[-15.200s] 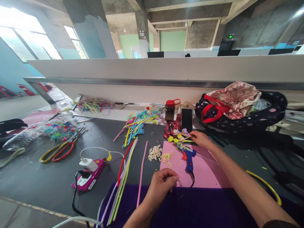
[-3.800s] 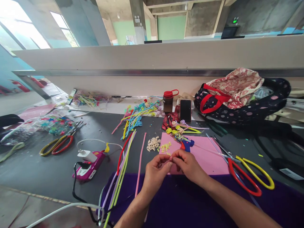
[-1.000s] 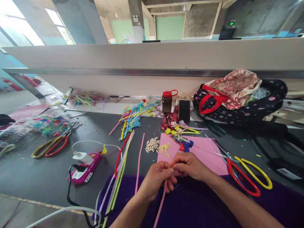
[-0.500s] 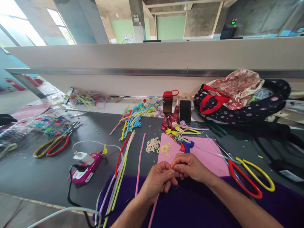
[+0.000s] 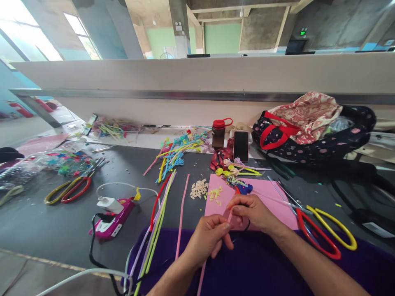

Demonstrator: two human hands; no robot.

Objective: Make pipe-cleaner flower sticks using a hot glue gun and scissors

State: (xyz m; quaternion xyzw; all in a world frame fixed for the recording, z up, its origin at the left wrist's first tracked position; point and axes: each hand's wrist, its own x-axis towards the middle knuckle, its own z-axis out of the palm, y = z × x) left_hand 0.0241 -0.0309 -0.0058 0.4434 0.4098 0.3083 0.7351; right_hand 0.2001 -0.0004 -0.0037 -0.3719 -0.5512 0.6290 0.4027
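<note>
My left hand [image 5: 207, 237] pinches a pink pipe cleaner [image 5: 202, 270] that runs down toward me over the purple cloth [image 5: 253, 271]. My right hand [image 5: 251, 211] pinches the same pipe cleaner's upper end just above and to the right of the left hand, at the near edge of the pink foam sheet [image 5: 271, 201]. A blue glue gun [image 5: 243, 188] lies on the sheet just beyond my right hand, partly hidden by it. Small finished pipe-cleaner flowers [image 5: 234, 169] lie behind the gun.
Red and yellow scissors [image 5: 324, 234] lie right of the sheet, another pair [image 5: 66, 191] at left. Loose pipe cleaners [image 5: 160, 213], a magenta power strip [image 5: 112, 220] with cables, a phone [image 5: 241, 146], a red-capped jar [image 5: 219, 132] and a dotted bag [image 5: 314, 142] crowd the dark table.
My hands, held together half a second ago, have drawn apart: the right one moved up and right along the pink pipe cleaner, the left one dropped slightly toward me.
</note>
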